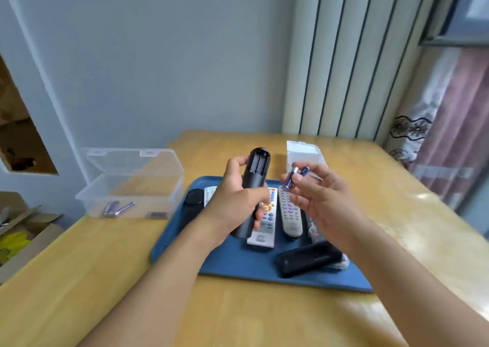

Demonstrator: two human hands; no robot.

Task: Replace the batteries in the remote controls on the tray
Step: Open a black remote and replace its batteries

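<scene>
At frame centre, the left hand (232,198) gripped a black remote (255,180) upright above the blue tray (238,262), its battery bay open and empty. Just right, the right hand (317,196) pinched two purple batteries (295,177). A clear box (132,182) at left held more batteries.

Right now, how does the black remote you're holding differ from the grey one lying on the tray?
The black remote is gripped upright in the left hand, above the blue tray; the grey remote lies flat on it. The black remote shows its back with the battery compartment open and empty; the grey remote lies face up, purple buttons showing. Both are slim, elongated handsets.
</scene>
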